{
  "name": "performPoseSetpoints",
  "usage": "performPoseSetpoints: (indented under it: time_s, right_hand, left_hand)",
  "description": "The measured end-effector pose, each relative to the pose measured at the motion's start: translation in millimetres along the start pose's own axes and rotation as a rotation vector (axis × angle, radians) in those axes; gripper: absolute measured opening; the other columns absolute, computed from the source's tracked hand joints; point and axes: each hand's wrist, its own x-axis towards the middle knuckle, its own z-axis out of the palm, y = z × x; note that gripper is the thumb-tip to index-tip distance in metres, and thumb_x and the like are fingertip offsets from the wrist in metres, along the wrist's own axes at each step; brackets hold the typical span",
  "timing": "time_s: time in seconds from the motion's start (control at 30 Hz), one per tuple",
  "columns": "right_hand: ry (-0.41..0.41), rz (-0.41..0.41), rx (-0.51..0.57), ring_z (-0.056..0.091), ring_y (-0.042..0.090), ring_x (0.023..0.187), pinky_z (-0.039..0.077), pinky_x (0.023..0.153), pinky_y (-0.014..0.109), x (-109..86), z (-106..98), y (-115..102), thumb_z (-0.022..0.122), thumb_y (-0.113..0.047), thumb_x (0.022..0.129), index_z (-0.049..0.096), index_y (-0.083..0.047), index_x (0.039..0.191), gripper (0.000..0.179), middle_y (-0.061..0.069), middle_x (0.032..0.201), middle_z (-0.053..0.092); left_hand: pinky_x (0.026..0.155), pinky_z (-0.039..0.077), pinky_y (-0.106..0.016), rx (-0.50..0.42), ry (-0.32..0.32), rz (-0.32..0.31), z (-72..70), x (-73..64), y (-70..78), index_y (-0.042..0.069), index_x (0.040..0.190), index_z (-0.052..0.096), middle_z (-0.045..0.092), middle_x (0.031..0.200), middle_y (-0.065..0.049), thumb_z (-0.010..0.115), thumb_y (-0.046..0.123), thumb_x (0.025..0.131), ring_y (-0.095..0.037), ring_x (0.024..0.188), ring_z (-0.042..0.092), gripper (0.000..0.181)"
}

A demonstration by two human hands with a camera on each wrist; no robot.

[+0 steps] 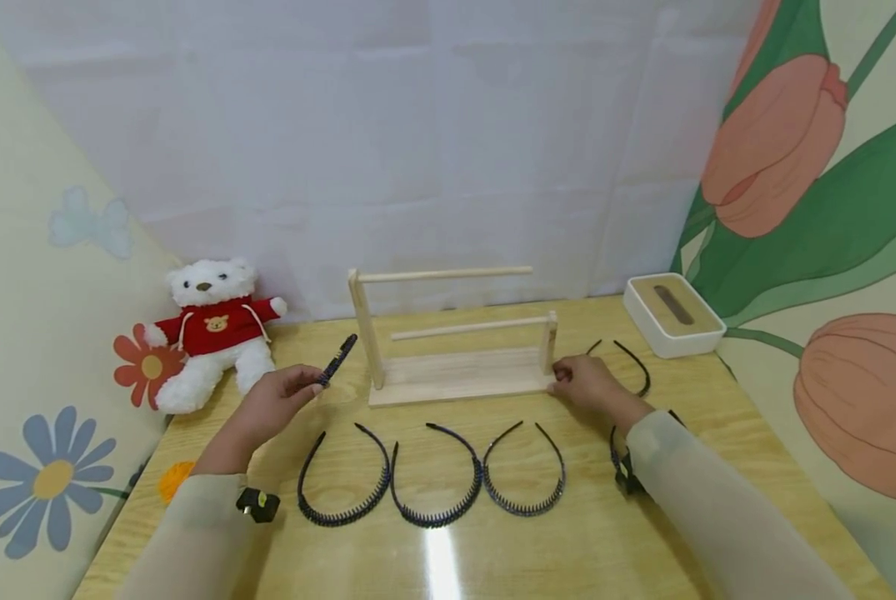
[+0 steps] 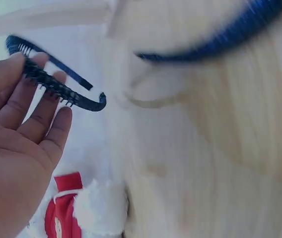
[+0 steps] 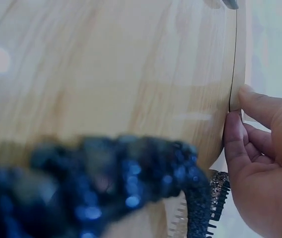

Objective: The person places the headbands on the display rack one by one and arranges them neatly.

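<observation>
My left hand [image 1: 277, 404] pinches a dark toothed headband [image 1: 337, 360] between thumb and fingers, raised to the left of a wooden rack [image 1: 455, 382]. In the left wrist view, this headband [image 2: 56, 88] shows its comb teeth and both tips. The rack has a flat base, two posts and two horizontal rods, with no headband on either rod. At its right end, my right hand [image 1: 586, 382] grips the corner of the base; the right wrist view shows thumb and forefinger against its edge [image 3: 237, 84]. Three dark headbands [image 1: 436, 523] lie in a row in front.
One headband [image 1: 646, 379] lies behind my right hand, another [image 1: 614, 446] partly under my right forearm. A white box [image 1: 688, 343] with a slotted wooden lid stands back right. At left sit a white teddy bear [image 1: 218, 323] in red and an orange object [image 1: 175, 481].
</observation>
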Motion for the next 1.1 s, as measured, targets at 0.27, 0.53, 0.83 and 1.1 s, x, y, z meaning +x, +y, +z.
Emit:
performPoseSetpoints:
  time_s: [0.27, 0.53, 0.83, 1.1]
  right_hand:
    - [0.012, 0.007, 0.009, 0.071, 0.031, 0.108, 0.061, 0.099, 0.049, 0.9, 1.1, 1.4, 0.075, -0.02, 0.104, 0.069, 0.008, 0.138, 0.044, 0.017, 0.116, 0.076]
    - [0.014, 0.002, 0.007, 0.071, 0.032, 0.111, 0.061, 0.1, 0.05, 0.1, 4.5, 3.9, 0.075, -0.019, 0.105, 0.069, 0.007, 0.139, 0.043, 0.017, 0.117, 0.076]
    - [0.024, 0.001, 0.012, 0.071, 0.031, 0.11, 0.061, 0.1, 0.05, -0.1, 5.2, 2.4, 0.075, -0.019, 0.105, 0.069, 0.007, 0.138, 0.043, 0.017, 0.117, 0.076]
    - [0.03, 0.001, 0.026, 0.071, 0.031, 0.109, 0.061, 0.099, 0.049, -1.4, 2.4, -0.2, 0.075, -0.018, 0.105, 0.07, 0.007, 0.138, 0.042, 0.017, 0.116, 0.076]
  left_hand:
    - [0.096, 0.055, -0.01, -0.523, 0.007, -0.141, -3.5, 0.0, 21.7, -0.005, 0.152, 0.053, 0.077, 0.121, 0.005, 0.053, 0.024, 0.118, 0.004, 0.109, 0.068, 0.045]
    - [0.091, 0.059, -0.018, -1.077, 0.074, -0.248, -9.5, -4.0, 45.3, 0.022, 0.123, 0.075, 0.078, 0.113, 0.012, 0.052, 0.022, 0.117, -0.003, 0.102, 0.07, 0.025]
    - [0.087, 0.057, -0.02, -1.266, 0.149, -0.144, -15.6, -17.2, 75.3, 0.022, 0.115, 0.086, 0.081, 0.11, 0.007, 0.052, 0.009, 0.115, -0.008, 0.096, 0.071, 0.036]
    - [0.089, 0.06, -0.02, -1.342, 0.349, -0.049, -34.2, -20.6, 124.8, 0.012, 0.126, 0.082, 0.082, 0.114, 0.001, 0.066, 0.006, 0.108, -0.012, 0.097, 0.074, 0.025]
